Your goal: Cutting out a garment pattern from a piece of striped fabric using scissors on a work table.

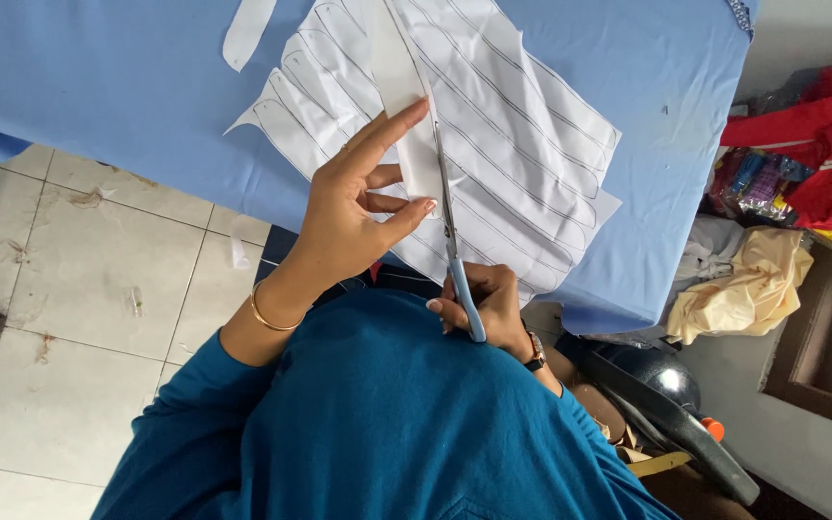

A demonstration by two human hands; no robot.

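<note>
The right hand (488, 303) is closed around the light-blue handles of a pair of scissors (452, 226), its grip full on them, the thin metal blades pointing away from the body along a drawn line. The left hand (353, 207) pinches a narrow cut strip of the white paper sheet (503, 135) between thumb and fingers, the index finger stretched up beside the blades. A thin gold bangle (272, 316) sits on that wrist; a dark watch (534, 353) on the other.

The sheet is white, printed with long parallel curved outlines, its left edge already cut into scalloped tips. It lies on the counter (98, 87), covered in pale blue cloth, overhanging the near edge. A separate white offcut (246, 31) lies further up the cloth.

To the right, off the counter, a heap holds red fabric (825, 135), a clear packet of colourful pieces (758, 183) and cream cloth (748, 284).
</note>
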